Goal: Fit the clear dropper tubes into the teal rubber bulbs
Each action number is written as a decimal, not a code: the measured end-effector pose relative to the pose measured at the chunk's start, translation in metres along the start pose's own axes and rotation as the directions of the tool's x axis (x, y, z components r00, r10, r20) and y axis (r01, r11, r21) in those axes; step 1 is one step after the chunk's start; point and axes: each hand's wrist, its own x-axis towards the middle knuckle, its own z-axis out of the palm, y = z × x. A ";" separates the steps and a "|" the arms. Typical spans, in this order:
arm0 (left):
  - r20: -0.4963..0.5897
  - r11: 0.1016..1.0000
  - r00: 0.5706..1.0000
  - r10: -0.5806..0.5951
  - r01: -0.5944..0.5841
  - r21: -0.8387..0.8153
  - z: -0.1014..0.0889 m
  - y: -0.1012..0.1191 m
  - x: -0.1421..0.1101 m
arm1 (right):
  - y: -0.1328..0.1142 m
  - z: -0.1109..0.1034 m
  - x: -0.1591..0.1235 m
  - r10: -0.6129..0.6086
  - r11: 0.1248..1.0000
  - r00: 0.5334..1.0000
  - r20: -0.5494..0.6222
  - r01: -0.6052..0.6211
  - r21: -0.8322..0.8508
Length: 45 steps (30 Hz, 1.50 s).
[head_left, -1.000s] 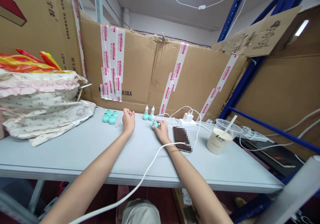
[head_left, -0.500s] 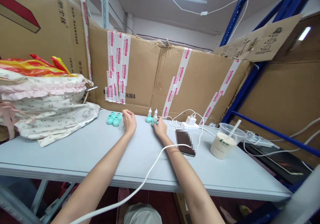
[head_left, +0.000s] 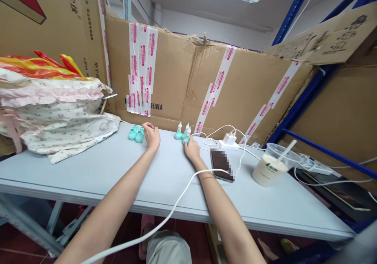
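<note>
Between the left fingers [head_left: 149, 125] and the right fingers [head_left: 190, 146], the surface [head_left: 166, 169] is bare back to the cardboard wall [head_left: 173, 75]. A white cable [head_left: 141, 238] cuts across the front of this lane and over the right wrist. Nozzled teal bulbs [head_left: 178, 134] block the way ahead of the right fingers; a smartphone [head_left: 220, 162] and a plastic cup [head_left: 268, 173] obstruct the right. Open-necked teal bulbs [head_left: 138, 137] crowd the left fingers, but nearer the front, room stays open toward the floral bag [head_left: 64, 118].

The cardboard panel [head_left: 173, 75] bears "CHINA" in black capitals, the letters before it partly covered by tape [head_left: 141, 55].
</note>
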 end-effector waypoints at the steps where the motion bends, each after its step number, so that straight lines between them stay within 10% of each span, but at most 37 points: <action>1: -0.005 1.000 1.000 -0.003 0.003 -0.012 0.000 0.001 0.000 | 0.000 0.002 -0.001 -0.001 1.000 1.000 0.006 0.001 -0.004; 6: -0.115 0.996 0.993 -0.011 0.001 -0.089 -0.007 0.007 0.005 | 0.000 0.002 -0.007 0.042 0.998 0.999 -0.028 -0.041 0.036; 13: -0.402 0.978 0.901 -0.163 0.093 -0.187 -0.027 0.006 0.028 | -0.022 -0.024 -0.021 -0.116 0.980 0.892 -0.437 0.175 0.095; 18: -0.471 0.942 0.827 -0.307 0.191 -0.277 -0.038 0.004 0.038 | -0.046 -0.014 -0.023 -0.416 0.889 0.877 -0.242 0.448 0.098; 25: -0.502 0.963 0.838 -0.213 0.092 -0.255 -0.041 0.001 0.040 | -0.081 0.010 0.000 -0.575 0.809 0.812 0.104 0.583 -0.079; 32: -0.455 0.955 0.850 -0.264 0.165 -0.247 -0.039 -0.003 0.041 | -0.089 0.021 0.003 -0.602 0.795 0.793 0.092 0.606 -0.029; 36: -0.351 0.959 0.902 -0.250 0.179 -0.222 -0.033 -0.005 0.041 | -0.087 0.015 0.013 -0.410 0.797 0.911 -0.039 0.379 0.470; 40: -0.008 0.990 0.994 -0.111 0.110 -0.088 -0.023 -0.004 0.037 | -0.095 0.002 0.030 -0.170 0.414 0.984 -0.050 0.117 0.903; 45: 0.443 0.968 0.891 0.097 0.019 -0.252 -0.016 0.002 0.032 | -0.107 0.001 0.035 -0.105 0.252 0.994 -0.021 0.047 0.967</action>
